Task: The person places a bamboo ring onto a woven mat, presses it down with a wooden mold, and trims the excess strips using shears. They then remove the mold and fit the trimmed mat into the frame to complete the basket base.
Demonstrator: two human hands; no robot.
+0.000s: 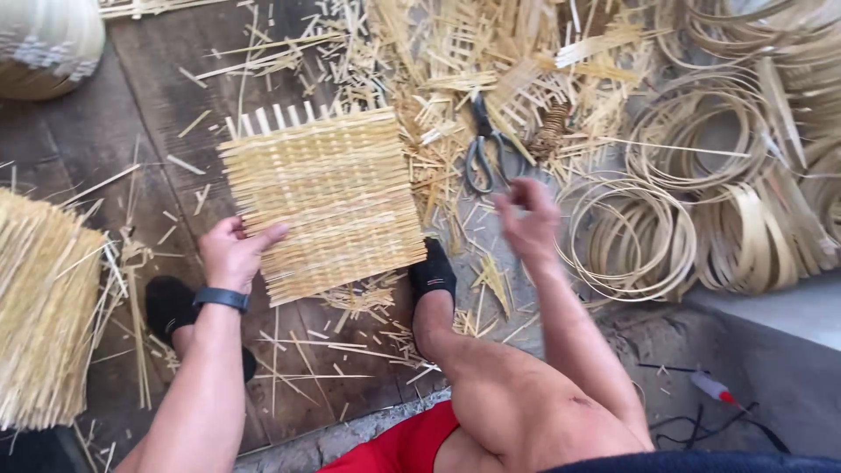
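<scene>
Already I see the pale square woven bamboo-strip mat (pixel 326 203) mostly filled, bare uprights left along its far edge, lying on the dark wooden floor (pixel 131 96) with my left hand (pixel 232 254) gripping its near-left corner (right hand (pixel 528 219) loosely curled, apparently empty, near grey metal scissors (pixel 487 149))

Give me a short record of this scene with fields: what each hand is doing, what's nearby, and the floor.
Left hand: left hand grips the edge of the woven bamboo mat
Right hand: right hand raised above the floor, fingers pinched, nothing clearly visible in them
Nearest tool: scissors lying among bamboo scraps
Right side: coiled bamboo hoops
Left side: bundle of bamboo strips
Floor: dark wooden boards
</scene>
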